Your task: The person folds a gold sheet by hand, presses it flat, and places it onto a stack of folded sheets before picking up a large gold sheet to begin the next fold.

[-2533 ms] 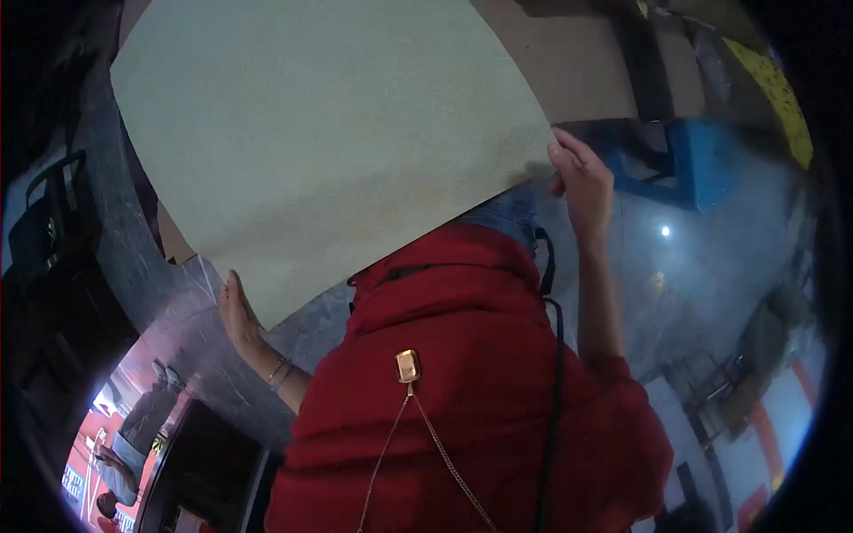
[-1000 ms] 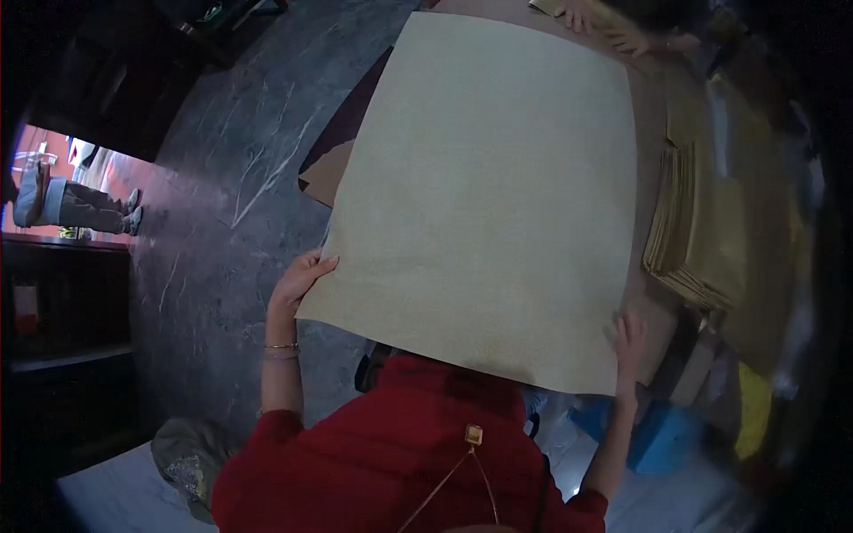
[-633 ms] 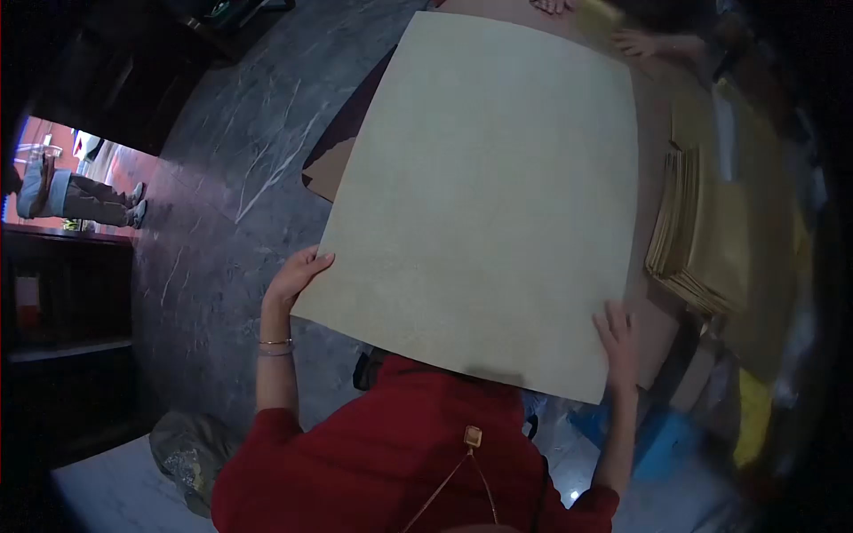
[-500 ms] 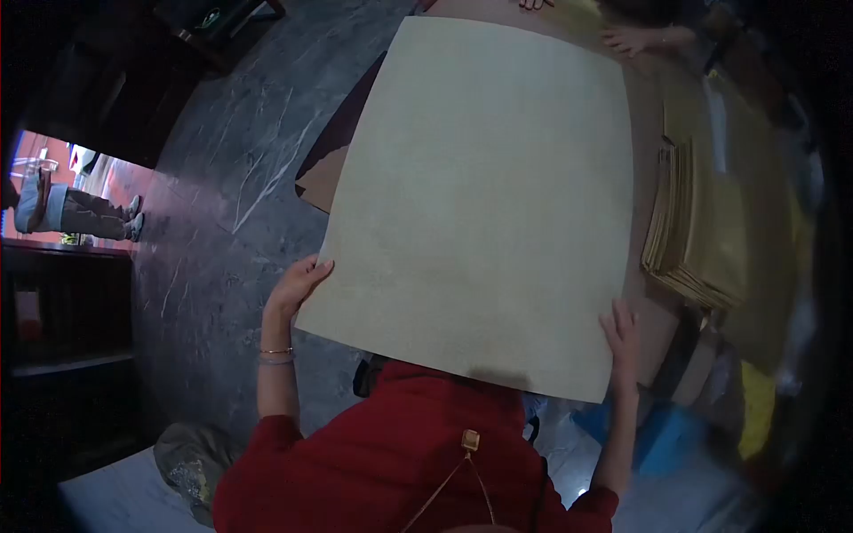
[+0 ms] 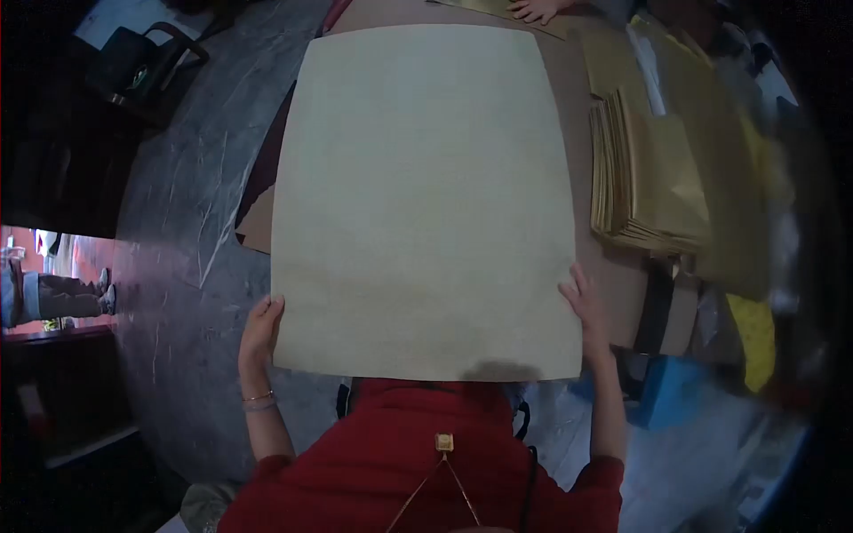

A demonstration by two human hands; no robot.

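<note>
A large, pale cream sheet of paper point(image 5: 422, 195) covers most of the surface in front of me. Its near edge reaches my red shirt. My left hand point(image 5: 259, 330) pinches the left edge near the lower corner, thumb on top and the other fingers hidden beneath. At the right edge, my right hand point(image 5: 586, 311) grips the sheet with some fingertips over its top; the underside of this grip is hidden. A dark shadow lies on the sheet's near edge.
Right of the sheet, a stack of folded golden-brown paper point(image 5: 649, 178) lies on the brown table point(image 5: 582, 133). Another person's hand point(image 5: 538, 9) rests at the far edge. A blue box point(image 5: 668, 391) and a yellow item point(image 5: 753, 342) are at lower right. A chair point(image 5: 147, 71) stands far left.
My view has turned, so the sheet sits further left and straighter. Both hands stay at its edges. One of the other person's hands at the far right has left view.
</note>
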